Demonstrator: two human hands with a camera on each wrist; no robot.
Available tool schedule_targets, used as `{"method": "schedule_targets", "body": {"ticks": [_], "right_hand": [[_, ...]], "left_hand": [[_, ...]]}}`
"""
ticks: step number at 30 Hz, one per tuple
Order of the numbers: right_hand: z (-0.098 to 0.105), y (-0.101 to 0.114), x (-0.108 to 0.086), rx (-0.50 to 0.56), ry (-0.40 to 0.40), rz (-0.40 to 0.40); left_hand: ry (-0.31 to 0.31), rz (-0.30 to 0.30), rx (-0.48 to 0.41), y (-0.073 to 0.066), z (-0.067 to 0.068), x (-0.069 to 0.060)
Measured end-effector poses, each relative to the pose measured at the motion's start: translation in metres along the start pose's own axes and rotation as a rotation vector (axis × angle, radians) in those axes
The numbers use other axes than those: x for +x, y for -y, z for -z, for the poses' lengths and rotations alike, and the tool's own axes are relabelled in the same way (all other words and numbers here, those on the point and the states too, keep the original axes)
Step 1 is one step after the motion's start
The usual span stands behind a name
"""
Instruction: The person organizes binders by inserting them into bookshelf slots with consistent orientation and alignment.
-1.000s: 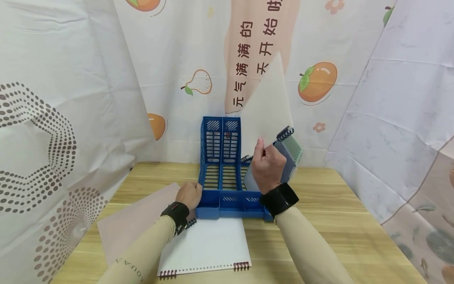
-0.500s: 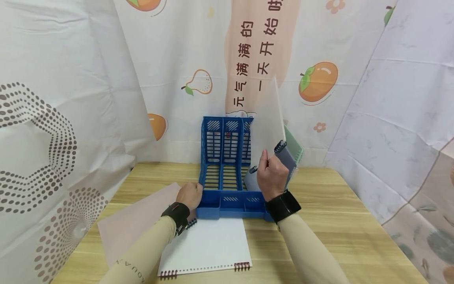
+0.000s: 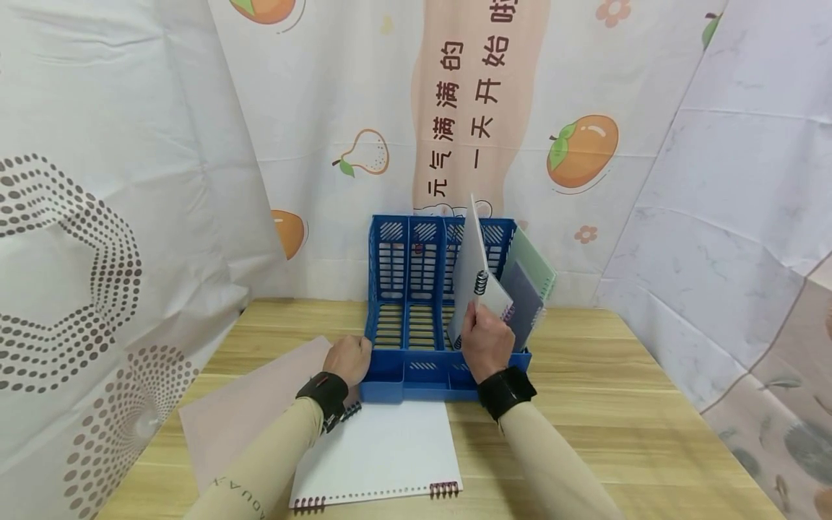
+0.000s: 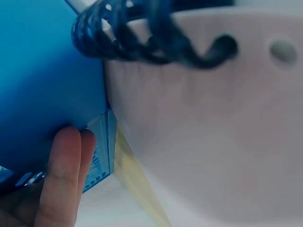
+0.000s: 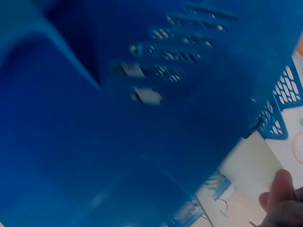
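Observation:
In the head view, my right hand [image 3: 487, 342] pinches the coil-bound edge of a white notebook [image 3: 469, 260], which stands upright in a right-hand section of the blue file rack [image 3: 422, 375]. Just right of it, a smaller white notebook, a grey-blue notebook [image 3: 522, 300] and a green notebook [image 3: 533, 260] lean in the rack. My left hand [image 3: 348, 359] grips the rack's front left corner; the left wrist view shows its fingers [image 4: 61, 175] against the blue plastic. The right wrist view has my right thumb and fingertips [image 5: 281, 194] on the pale notebook.
An open white spiral notebook [image 3: 377, 455] lies in front of the rack. A pale pink notebook [image 3: 253, 404] lies at the left, partly under my left forearm. The wooden table [image 3: 604, 375] meets a printed curtain [image 3: 325, 72] at the back.
My right hand has brought the white notebook down and left into the rack, turning it more edge-on. More of the leaning notebooks shows now. My left hand stays at the corner.

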State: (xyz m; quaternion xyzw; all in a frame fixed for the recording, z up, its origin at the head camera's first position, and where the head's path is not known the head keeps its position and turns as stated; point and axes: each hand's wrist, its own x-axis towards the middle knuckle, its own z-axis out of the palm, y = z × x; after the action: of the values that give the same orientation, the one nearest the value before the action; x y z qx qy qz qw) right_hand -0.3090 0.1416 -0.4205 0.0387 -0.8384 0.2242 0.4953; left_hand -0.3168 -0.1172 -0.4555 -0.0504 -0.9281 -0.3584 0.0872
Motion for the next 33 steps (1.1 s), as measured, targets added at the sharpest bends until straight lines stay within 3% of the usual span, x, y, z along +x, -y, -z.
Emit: {"method": "schedule_targets", "body": {"ticks": [12, 22, 28, 33], "right_hand": [[-0.014, -0.006, -0.022, -0.089, 0.142, -0.128], [-0.01, -0.008, -0.02, -0.125, 0.218, -0.125], [-0.002, -0.01, -0.019, -0.082, 0.294, -0.18], [0.004, -0.011, -0.019, -0.036, 0.278, -0.159]], "left_hand": [[0.005, -0.003, -0.016, 0.001, 0.0, 0.0], [0.003, -0.015, -0.018, 0.003, 0.0, 0.0], [0.004, -0.008, -0.023, 0.002, 0.0, 0.0], [0.001, -0.004, -0.014, 0.002, -0.001, 0.0]]}}
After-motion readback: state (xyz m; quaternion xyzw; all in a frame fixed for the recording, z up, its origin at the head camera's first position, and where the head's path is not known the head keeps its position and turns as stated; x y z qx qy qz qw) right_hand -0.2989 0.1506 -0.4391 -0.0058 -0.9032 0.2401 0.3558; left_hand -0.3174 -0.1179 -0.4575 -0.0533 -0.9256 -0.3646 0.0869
